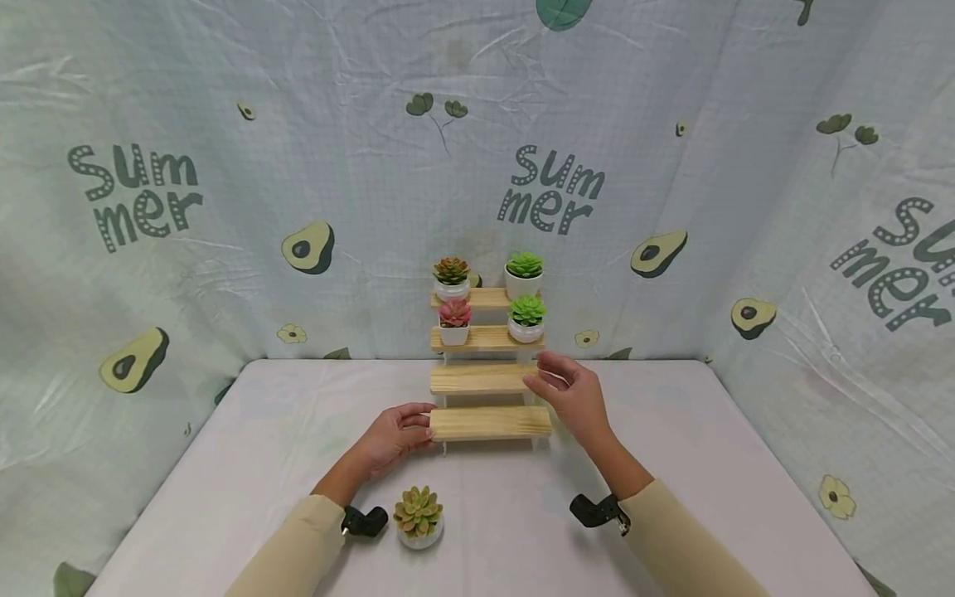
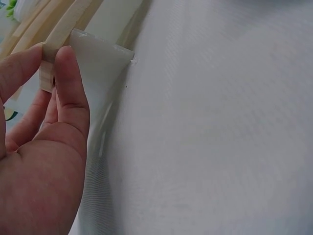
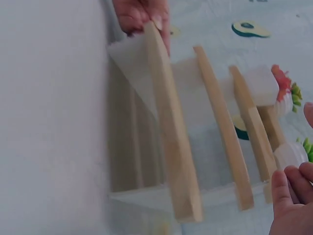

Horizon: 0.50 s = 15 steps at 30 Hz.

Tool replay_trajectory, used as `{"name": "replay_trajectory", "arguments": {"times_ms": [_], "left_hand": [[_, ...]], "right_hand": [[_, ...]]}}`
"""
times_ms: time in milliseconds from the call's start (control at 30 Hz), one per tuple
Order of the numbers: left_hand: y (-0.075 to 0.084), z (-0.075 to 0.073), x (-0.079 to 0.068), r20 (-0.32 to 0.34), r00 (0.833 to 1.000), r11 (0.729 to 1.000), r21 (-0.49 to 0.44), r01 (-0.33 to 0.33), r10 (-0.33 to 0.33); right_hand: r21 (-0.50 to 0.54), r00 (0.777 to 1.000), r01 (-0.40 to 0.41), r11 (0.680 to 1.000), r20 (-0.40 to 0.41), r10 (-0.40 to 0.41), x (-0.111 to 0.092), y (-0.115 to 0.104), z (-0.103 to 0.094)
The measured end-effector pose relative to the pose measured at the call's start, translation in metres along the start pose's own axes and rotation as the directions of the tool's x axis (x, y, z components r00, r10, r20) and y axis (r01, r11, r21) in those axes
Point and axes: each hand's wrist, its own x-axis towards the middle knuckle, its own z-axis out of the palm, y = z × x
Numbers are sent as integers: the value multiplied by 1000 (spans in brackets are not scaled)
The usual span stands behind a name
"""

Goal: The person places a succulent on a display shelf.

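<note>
A small tiered stand with wooden steps and whitish side panels is at the back middle of the table. My left hand pinches the left end of its lowest board between thumb and fingers, as the left wrist view shows with the board end. Beside the right ends of the middle steps is my right hand, fingers loosely bent and nothing in them. On the second step from the top stand a pink succulent and a green succulent, both in white pots.
The top step holds a brownish succulent and another green succulent. A yellow-green potted succulent sits on the white tabletop near my left wrist. Printed cloth hangs behind and at the sides.
</note>
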Motion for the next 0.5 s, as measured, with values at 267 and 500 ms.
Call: {"name": "replay_trajectory", "arguments": {"times_ms": [267, 500], "left_hand": [[0, -1, 0, 9, 1000, 1000, 10, -3, 3], [0, 0, 2, -2, 1000, 1000, 9, 5, -5]], "right_hand": [[62, 994, 21, 998, 105, -28, -30, 5, 14], [63, 979, 24, 998, 202, -36, -58, 9, 28]]}}
